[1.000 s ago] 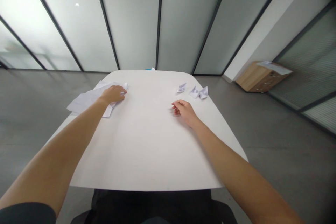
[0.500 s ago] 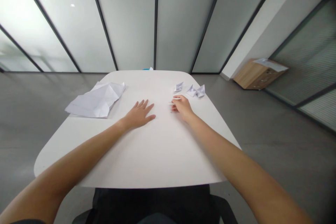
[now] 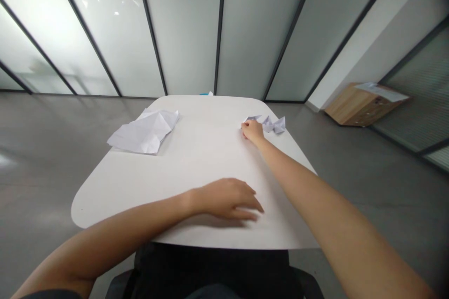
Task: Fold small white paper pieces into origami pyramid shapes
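My right hand (image 3: 252,131) is at the far right of the white table (image 3: 196,149), its fingers closed on a small folded white paper piece (image 3: 253,117). The hand hides the lower part of that piece. Just right of it lie two more folded paper pieces (image 3: 268,124), close together and with pointed corners. My left hand (image 3: 229,197) is over the near part of the table, palm down, fingers loosely apart and slightly blurred, holding nothing.
A large creased sheet of white paper (image 3: 143,131) lies on the far left of the table, partly over its edge. A wooden cabinet (image 3: 361,107) with papers on top stands on the floor at right. Frosted glass panels (image 3: 185,28) line the back.
My left hand has moved from the table's middle toward me and to the right. My right hand has reached forward and closed at the leftmost folded piece. The view has shifted slightly.
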Demonstrator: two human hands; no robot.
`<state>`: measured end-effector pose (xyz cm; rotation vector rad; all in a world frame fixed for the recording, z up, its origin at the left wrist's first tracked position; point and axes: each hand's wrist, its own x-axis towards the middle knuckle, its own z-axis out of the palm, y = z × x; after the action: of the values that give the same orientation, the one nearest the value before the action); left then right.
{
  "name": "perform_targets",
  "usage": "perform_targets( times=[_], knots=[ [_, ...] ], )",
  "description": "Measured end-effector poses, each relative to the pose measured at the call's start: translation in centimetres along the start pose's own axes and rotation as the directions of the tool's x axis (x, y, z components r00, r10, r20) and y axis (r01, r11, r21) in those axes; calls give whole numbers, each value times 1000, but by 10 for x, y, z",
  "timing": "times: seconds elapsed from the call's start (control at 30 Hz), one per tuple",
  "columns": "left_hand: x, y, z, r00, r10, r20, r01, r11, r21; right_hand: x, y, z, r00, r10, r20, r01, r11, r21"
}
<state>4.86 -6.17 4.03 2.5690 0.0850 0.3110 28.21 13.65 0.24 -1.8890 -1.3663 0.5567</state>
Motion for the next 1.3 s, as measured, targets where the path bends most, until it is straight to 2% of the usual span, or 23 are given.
perform_targets(
  times=[0.07, 0.17, 0.2, 0.27, 0.4, 0.53, 0.67, 0.77, 0.83, 0.9, 0.97, 1.0, 1.07, 1.13, 1.2, 1.3],
  knots=[
    [-4, -37, -20, 969, -193, -152, 195, 981, -3, -4, -5, 1, 999, -35, -23, 33, 996, -87],
    [-19, -80, -39, 865, -393, -313, 418, 908, 16, -10, -14, 1, 987, -98, -130, 57, 955, -292],
    [-24, -89, -41, 826, -434, -359, 473, 881, 24, -10, -16, 1, 980, -107, -166, 43, 936, -350],
    [-34, -102, -42, 782, -451, -431, 520, 853, 50, -9, -20, 1, 975, -86, -206, -6, 912, -410],
    [-42, -110, -39, 780, -406, -477, 503, 859, 91, 0, -23, 6, 980, -16, -197, -75, 893, -445],
    [-42, -110, -37, 788, -395, -473, 500, 858, 115, 4, -22, 13, 980, -29, -196, -69, 878, -474],
    [-43, -111, -37, 789, -389, -475, 489, 866, 104, 3, -22, 16, 983, -79, -165, -16, 861, -508],
    [-44, -114, -36, 765, -408, -498, 500, 864, 60, -5, -21, 19, 981, -169, -89, 104, 861, -497],
    [-45, -119, -35, 705, -446, -552, 529, 849, -10, -18, -19, 21, 973, -231, -6, 206, 877, -434],
    [-46, -124, -33, 613, -487, -622, 553, 827, -103, -37, -18, 22, 950, -297, 91, 311, 908, -282],
    [-47, -127, -32, 532, -512, -674, 554, 813, -180, -61, -16, 20, 906, -385, 177, 395, 919, -20],
    [-48, -128, -32, 512, -515, -687, 549, 812, -199, -73, -16, 18, 891, -395, 221, 374, 918, 134],
    [-47, -126, -32, 522, -492, -697, 528, 828, -189, -97, -18, 13, 874, -357, 329, 196, 880, 433],
    [-45, -120, -32, 577, -447, -683, 497, 856, -141, -116, -23, 8, 858, -297, 419, -44, 770, 636],
    [-42, -113, -32, 619, -423, -662, 466, 876, -125, -129, -28, 5, 850, -245, 466, -197, 672, 714],
    [-38, -101, -31, 630, -440, -640, 438, 882, -175, -138, -33, 4, 861, -186, 474, -278, 609, 743]
  ],
)
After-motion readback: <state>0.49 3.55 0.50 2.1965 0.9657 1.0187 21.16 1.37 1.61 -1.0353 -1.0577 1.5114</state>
